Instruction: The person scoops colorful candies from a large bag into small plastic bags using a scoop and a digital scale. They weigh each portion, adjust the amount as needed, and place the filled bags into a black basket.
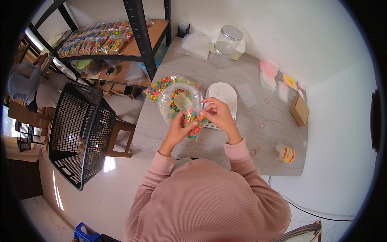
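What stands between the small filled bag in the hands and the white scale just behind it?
Nothing visible. Both hands hold the small bag of colourful candy right at the scale's near edge; the big open candy bag lies to its left.

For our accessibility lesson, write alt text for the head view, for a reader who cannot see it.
Seen from above, a person's left hand and right hand hold a small clear bag of colourful candy over a grey table. Behind it lie a larger open bag of candy and a white scale; a black basket stands at left.
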Demonstrator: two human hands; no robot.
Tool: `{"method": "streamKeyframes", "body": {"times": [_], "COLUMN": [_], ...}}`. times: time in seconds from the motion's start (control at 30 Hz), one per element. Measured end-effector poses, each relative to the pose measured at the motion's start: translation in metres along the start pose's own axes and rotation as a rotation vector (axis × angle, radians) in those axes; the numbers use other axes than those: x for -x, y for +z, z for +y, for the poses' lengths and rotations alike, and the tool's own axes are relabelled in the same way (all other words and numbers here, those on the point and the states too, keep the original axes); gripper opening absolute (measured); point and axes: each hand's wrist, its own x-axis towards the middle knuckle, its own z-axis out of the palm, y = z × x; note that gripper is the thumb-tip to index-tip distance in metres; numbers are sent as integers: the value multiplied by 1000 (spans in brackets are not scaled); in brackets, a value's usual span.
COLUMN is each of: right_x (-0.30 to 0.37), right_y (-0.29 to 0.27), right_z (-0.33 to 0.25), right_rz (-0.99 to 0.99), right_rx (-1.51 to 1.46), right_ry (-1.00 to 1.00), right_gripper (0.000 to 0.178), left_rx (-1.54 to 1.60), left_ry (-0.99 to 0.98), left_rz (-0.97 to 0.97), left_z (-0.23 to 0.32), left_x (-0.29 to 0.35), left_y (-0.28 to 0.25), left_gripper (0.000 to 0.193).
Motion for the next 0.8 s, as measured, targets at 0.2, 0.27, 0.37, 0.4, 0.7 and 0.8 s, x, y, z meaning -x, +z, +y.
{"method": "streamKeyframes", "body": {"times": [0.2,0.27,0.37,0.4,0.7,0.8], "right_x": [2,-2,-6,-9,-11,-1], "right_y": [-27,-51,-85,-92,-115,-113], "right_z": [20,34,63,75,145,148], "right_rz": [213,427,721,774,884,980], "right_rx": [-42,-62,-109,-166,328,516], "right_ry": [10,31,70,75,89,88], "right_gripper": [31,31,29,29,24,29], "left_rx": [-69,-158,-115,-97,-59,-70], "left_ry": [44,178,179,167,188,186], "left_rz": [100,279,364,404,573,597], "left_z": [0,0,0,0,0,-1], "left_x": [4,4,8,10,24,28], "left_y": [-9,-22,-52,-60,-82,-86], "left_gripper": [51,53,48,46,33,31]}}
